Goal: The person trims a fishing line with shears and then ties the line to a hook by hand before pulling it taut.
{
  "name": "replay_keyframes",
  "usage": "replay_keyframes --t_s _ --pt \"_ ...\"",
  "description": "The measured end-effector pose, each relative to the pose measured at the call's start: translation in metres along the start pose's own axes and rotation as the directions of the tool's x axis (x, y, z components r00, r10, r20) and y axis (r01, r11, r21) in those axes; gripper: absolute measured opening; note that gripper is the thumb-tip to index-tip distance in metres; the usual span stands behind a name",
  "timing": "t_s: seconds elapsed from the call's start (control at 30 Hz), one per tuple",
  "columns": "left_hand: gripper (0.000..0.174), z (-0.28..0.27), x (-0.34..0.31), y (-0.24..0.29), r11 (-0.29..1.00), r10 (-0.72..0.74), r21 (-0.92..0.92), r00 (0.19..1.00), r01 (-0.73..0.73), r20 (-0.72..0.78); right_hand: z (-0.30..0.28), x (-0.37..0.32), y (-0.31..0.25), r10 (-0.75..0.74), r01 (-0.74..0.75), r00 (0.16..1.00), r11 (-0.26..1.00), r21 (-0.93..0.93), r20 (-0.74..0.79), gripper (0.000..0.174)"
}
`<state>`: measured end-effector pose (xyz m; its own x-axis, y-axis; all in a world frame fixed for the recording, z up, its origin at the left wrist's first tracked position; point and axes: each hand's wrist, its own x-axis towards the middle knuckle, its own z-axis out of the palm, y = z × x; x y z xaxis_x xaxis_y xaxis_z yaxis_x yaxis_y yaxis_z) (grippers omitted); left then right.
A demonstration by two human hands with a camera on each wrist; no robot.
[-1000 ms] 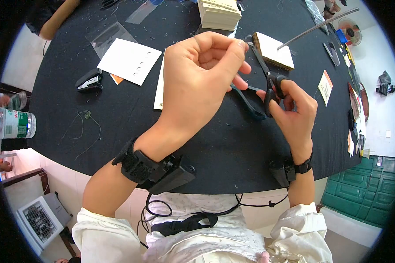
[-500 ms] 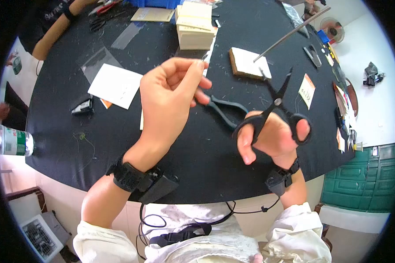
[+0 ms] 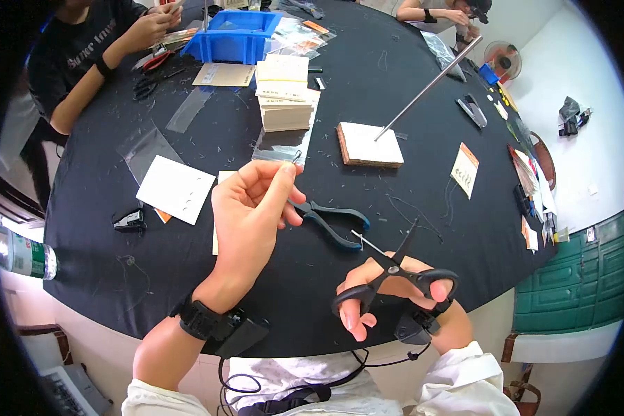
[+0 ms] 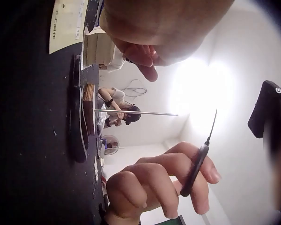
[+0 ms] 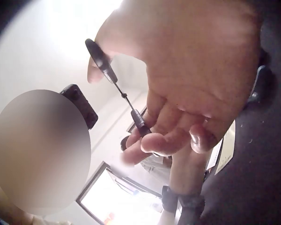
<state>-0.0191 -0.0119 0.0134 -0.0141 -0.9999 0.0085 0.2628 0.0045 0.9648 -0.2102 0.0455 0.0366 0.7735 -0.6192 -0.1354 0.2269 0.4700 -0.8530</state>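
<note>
My left hand (image 3: 246, 222) pinches a small, thin dark piece (image 3: 297, 157) between thumb and forefinger, held up over the table. Which kind of thing it is, I cannot tell. Lower and to the right, my right hand (image 3: 399, 286) holds black scissors (image 3: 393, 270) by their handle loops, thumb in one and finger in the other. Their blades are spread and point away from me, with nothing between them. Blue-handled pliers (image 3: 350, 213) lie on the black table just right of my left hand, their head partly hidden by its fingers.
A block (image 3: 369, 145) bears a slanting metal rod (image 3: 430, 87). Stacked cards (image 3: 284, 114) stand farther left, before a blue bin (image 3: 236, 41). A white card (image 3: 177, 187) and a stapler (image 3: 129, 220) lie at left, an orange-topped card (image 3: 465, 170) at right. Other people sit across the table.
The scissors have come away from beside my left fingertips, down toward me, and their blades have opened. My right hand has turned palm up. The head view now takes in more of the table's far side.
</note>
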Motion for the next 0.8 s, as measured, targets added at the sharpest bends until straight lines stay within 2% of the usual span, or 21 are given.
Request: replay_keyframes --t_s 0.27,0.33,0.37,0.53,0.6,0.63,0.73,0.8 --pt "0.019 0.001 -0.001 0.002 1.000 0.004 0.005 1.000 -0.004 0.001 -0.003 0.006 0.003 0.010 -0.010 1.000 0.998 -0.055 0.006 0.092" --pt "0.019 0.000 -0.001 0.002 1.000 0.003 0.004 1.000 -0.003 -0.005 -0.012 0.014 0.009 0.081 -0.075 0.993 0.995 -0.072 0.085 0.088" --pt "0.019 0.000 -0.001 0.001 0.999 0.024 -0.020 1.000 -0.024 0.001 -0.009 0.016 0.009 0.122 -0.117 0.990 0.990 -0.082 0.064 0.086" --pt "0.017 0.000 -0.003 0.002 0.995 0.072 -0.074 0.997 -0.068 0.040 -0.014 0.024 0.024 0.107 -0.105 0.983 0.994 -0.021 0.148 0.070" --pt "0.015 0.001 -0.003 0.001 0.990 0.084 -0.121 0.995 -0.077 0.055 -0.011 0.025 0.023 0.104 -0.092 0.993 0.981 -0.173 0.061 0.062" --pt "0.014 0.002 -0.004 0.001 0.989 0.084 -0.124 0.995 -0.078 0.048 -0.012 0.026 0.025 0.098 -0.085 0.993 0.982 -0.169 0.070 0.057" --pt "0.012 0.006 -0.008 0.001 0.994 0.056 -0.093 0.998 -0.054 0.021 -0.005 0.029 0.032 0.126 -0.116 0.989 0.986 -0.123 0.083 0.058" --pt "0.012 0.006 -0.006 -0.007 0.986 0.158 -0.047 0.987 -0.157 0.006 -0.003 0.028 0.035 0.140 -0.131 0.987 0.987 -0.096 0.085 0.059"
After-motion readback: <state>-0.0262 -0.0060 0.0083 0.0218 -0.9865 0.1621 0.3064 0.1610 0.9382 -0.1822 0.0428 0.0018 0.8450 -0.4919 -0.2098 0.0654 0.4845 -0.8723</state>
